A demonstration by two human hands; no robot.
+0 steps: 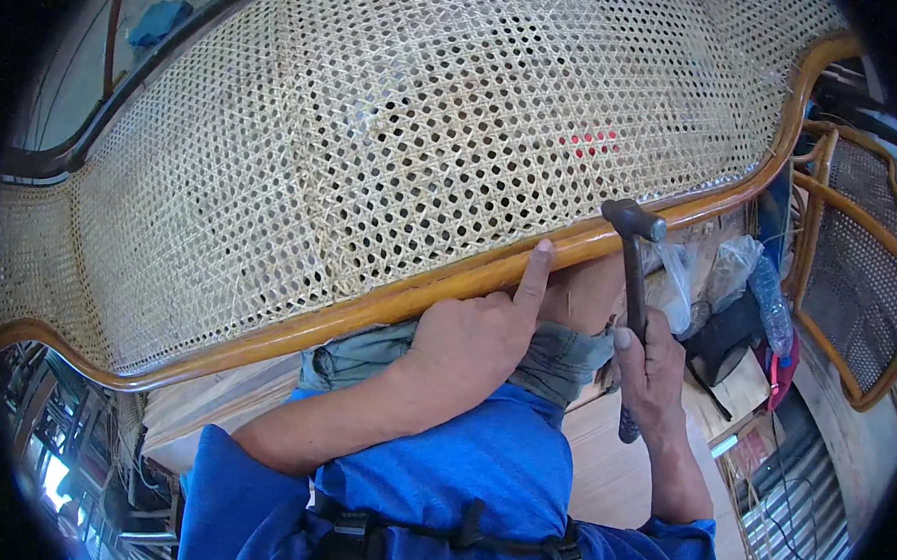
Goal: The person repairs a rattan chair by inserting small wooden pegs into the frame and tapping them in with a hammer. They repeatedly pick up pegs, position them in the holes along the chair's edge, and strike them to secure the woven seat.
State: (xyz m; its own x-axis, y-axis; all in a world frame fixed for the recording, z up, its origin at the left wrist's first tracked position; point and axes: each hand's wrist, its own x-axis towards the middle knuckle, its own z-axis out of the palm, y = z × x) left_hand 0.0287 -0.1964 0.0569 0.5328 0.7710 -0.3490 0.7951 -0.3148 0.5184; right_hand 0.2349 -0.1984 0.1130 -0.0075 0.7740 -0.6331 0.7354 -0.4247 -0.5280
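Observation:
In front of me a large woven cane panel (pixel 414 148) is set in a curved, varnished brown rattan frame (pixel 366 326). My right hand (pixel 653 374) is closed around the handle of a dark hammer (pixel 633 228). The hammer stands roughly upright, its head overlapping the frame's near rail from my view; whether it touches is unclear. My left hand (pixel 481 332) lies by the same rail, its index finger stretched out with the tip on the wood. Its other fingers are bent and partly hidden, and I see nothing held in them.
A chair with a cane back (pixel 856 238) stands at the right. Clear plastic bags (pixel 735 262), a plastic bottle (pixel 773 309) and a dark cloth or bag (pixel 726 337) lie nearer. Wooden board (pixel 600 467) is beneath me, corrugated metal (pixel 803 526) at lower right, stacked frames (pixel 71 434) at left.

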